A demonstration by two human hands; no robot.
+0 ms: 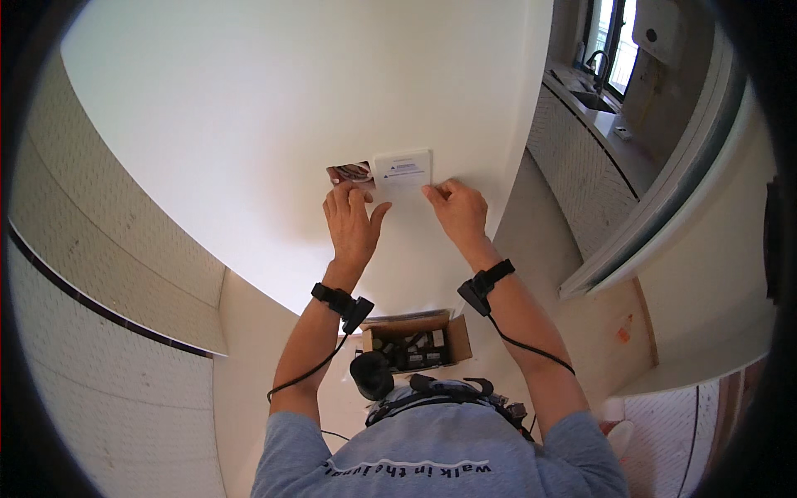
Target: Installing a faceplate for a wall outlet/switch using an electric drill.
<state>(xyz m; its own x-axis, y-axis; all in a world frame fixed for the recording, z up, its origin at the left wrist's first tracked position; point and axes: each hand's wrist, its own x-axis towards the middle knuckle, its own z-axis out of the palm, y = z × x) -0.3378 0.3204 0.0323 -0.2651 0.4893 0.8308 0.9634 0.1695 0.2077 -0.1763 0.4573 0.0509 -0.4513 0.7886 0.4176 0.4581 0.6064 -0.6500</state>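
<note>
On the white wall is a square white wall plate with faint blue print. Just left of it, a wall box opening shows coiled wires inside. My left hand is raised at the lower edge of the opening, its fingers bent a little and its thumb held apart. Whether its fingertips touch a wire is hard to see. My right hand is at the lower right corner of the plate, thumb and forefinger pinched together there, the other fingers curled in.
A cardboard box of dark small parts stands on the floor below my hands. Black straps with cables circle both wrists. To the right, a doorway edge leads to a counter with a sink. Covered panels line the left.
</note>
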